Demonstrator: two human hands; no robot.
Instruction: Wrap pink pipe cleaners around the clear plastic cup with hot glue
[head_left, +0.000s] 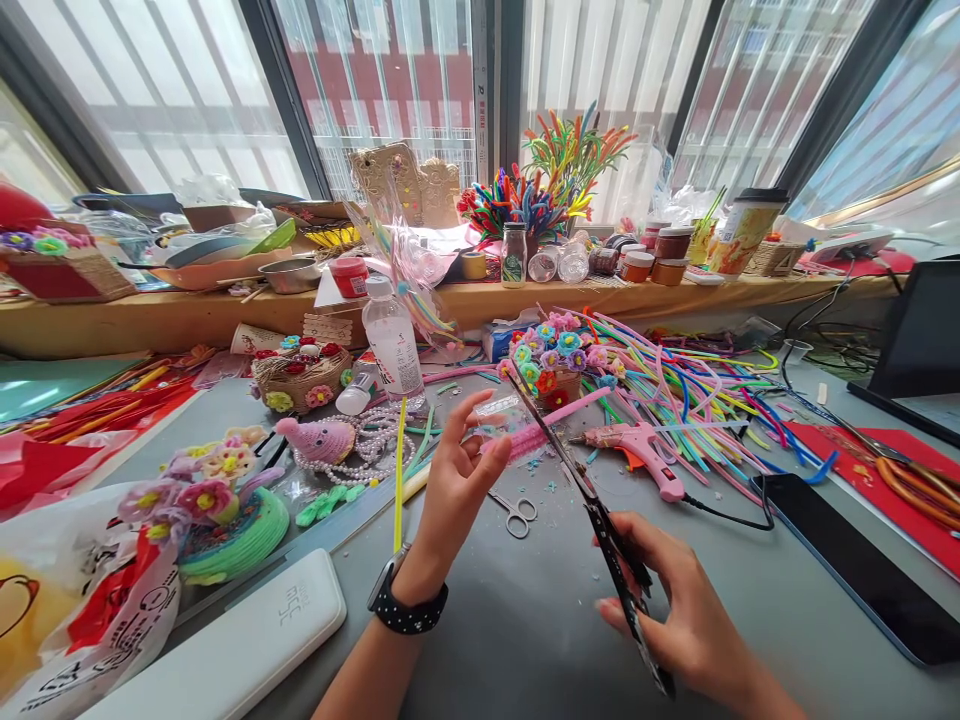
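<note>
My right hand (679, 610) grips a pair of large scissors (611, 540) by the black handles. Their long blades point up and left, away from me. To the left, my left hand (461, 475) is raised with fingers spread, and nothing shows between them. A fuzzy pink strip (559, 422) lies just beyond its thumb; I cannot tell whether they touch. Small silver scissors (517, 515) rest on the table between my hands. Behind the left wrist runs a thin yellow strip (400, 480). A basket of fuzzy flowers (559, 360) stands beyond the scissor tips.
A pink glue gun (641, 450) with a cord lies right of centre, before a pile of coloured pipe cleaners (682, 385). A black phone (862, 565) is at right. Left are a white power bank (247, 630), a bottle (391, 340) and a green flower piece (244, 535).
</note>
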